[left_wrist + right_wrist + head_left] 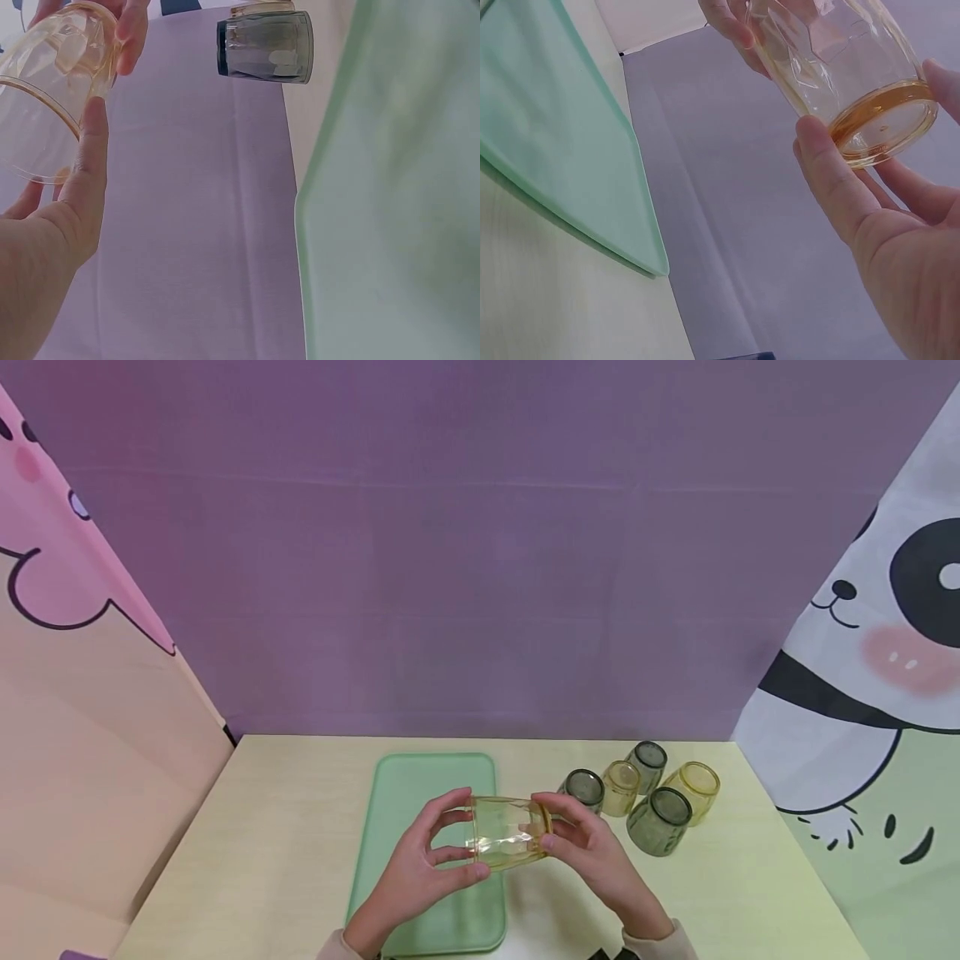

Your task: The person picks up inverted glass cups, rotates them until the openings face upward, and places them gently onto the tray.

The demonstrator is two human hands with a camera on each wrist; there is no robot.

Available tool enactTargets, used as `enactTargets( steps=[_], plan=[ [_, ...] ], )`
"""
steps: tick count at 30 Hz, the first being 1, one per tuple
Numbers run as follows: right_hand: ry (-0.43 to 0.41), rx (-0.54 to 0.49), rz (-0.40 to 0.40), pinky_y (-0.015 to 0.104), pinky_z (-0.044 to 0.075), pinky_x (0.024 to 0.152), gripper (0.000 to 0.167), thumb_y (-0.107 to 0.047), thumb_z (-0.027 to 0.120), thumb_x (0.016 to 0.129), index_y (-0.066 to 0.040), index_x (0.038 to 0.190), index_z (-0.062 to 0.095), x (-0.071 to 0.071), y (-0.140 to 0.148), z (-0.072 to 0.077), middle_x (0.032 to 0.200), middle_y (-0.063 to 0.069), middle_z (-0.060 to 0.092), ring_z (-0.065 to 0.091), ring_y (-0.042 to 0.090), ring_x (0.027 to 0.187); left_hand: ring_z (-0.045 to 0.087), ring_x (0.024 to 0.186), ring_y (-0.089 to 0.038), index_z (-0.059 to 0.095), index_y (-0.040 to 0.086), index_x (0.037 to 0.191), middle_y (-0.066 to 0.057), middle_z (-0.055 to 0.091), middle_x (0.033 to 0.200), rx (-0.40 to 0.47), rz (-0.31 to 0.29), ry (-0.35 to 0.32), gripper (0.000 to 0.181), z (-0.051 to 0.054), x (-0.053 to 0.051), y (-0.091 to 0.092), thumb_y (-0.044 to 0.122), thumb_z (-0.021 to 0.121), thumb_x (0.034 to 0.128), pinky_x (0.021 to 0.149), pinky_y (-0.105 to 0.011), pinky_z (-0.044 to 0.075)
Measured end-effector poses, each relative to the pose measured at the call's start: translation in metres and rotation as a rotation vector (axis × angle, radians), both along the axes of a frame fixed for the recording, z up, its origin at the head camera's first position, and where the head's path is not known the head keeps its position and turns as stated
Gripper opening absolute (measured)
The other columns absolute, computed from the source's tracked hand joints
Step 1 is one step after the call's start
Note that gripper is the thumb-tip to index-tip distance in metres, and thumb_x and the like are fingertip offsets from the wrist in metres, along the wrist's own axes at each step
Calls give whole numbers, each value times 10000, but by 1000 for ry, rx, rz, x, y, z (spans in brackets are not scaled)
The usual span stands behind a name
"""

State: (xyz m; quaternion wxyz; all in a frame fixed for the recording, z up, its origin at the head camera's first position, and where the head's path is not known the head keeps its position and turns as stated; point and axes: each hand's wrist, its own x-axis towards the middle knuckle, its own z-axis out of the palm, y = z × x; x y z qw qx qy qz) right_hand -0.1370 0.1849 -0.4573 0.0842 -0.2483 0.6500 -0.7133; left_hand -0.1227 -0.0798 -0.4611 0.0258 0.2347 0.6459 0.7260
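Observation:
A clear amber drinking glass (510,833) lies sideways in the air between my two hands, over the right edge of a green tray (427,935). My left hand (423,860) grips it around the rim end, thumb below and fingers above. At the thick base, my right hand (588,852) pinches it between thumb and fingers. In the right wrist view the amber base (889,124) shows close to the right fingertips (814,135). The left wrist view shows the open rim (45,97) toward the left hand.
Several upside-down glasses stand together at the right on the pale table (247,860): grey ones, such as the front grey glass (658,827), and amber ones, such as the far-right amber glass (696,789). Behind the table hangs a purple cloth (480,610).

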Motion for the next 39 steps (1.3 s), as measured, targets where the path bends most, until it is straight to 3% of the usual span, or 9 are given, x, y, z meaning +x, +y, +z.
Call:
enactTargets(
  steps=[7,13,18,23,27,32,39],
  plan=[
    [62,96,-61,387,564,882,488,16,668,937,9,1396,502,1,1,5,1348,281,505,603,243,1167,510,1236,-348,471,188,1441,-137,474,1406,-46,37,-3,800,4,1,-1,39,871,764,808,-435,589],
    [183,123,-60,409,556,897,480,43,658,938,52,1387,490,2,3,8,1338,262,521,599,273,1171,525,1218,-319,486,208,1428,-98,485,1397,-82,64,-15,808,9,2,-4,64,892,744,798,-417,593],
    [304,190,-118,394,555,896,466,53,664,932,13,1376,527,3,6,12,1323,190,559,608,247,1156,514,1219,-354,506,233,1414,-65,492,1390,-114,94,-12,807,11,2,-8,87,908,730,791,-409,595],
    [351,235,-171,381,557,893,440,47,680,924,-18,1344,566,3,11,15,1287,148,584,622,237,1130,526,1208,-347,520,264,1405,-51,504,1384,-156,140,-6,813,14,1,-13,114,921,714,787,-400,596],
    [410,341,-252,357,569,860,420,-6,721,911,-78,1309,606,3,15,15,1236,64,618,643,178,1072,539,1193,-293,524,280,1398,-25,513,1377,-196,174,1,811,16,0,-17,141,929,708,775,-380,599],
    [574,532,-360,331,568,833,437,-42,781,863,-115,1269,639,1,19,15,1202,-12,629,643,177,1029,552,1167,-271,534,312,1385,22,524,1351,-261,192,0,801,16,-2,-20,201,938,703,768,-377,599],
    [707,660,-410,398,556,839,442,-69,811,835,-87,1247,652,1,22,16,1225,7,625,622,189,1085,546,1149,-268,542,345,1368,-1,527,1352,-368,198,-12,780,18,-3,-24,313,940,697,768,-385,596]
  ],
)
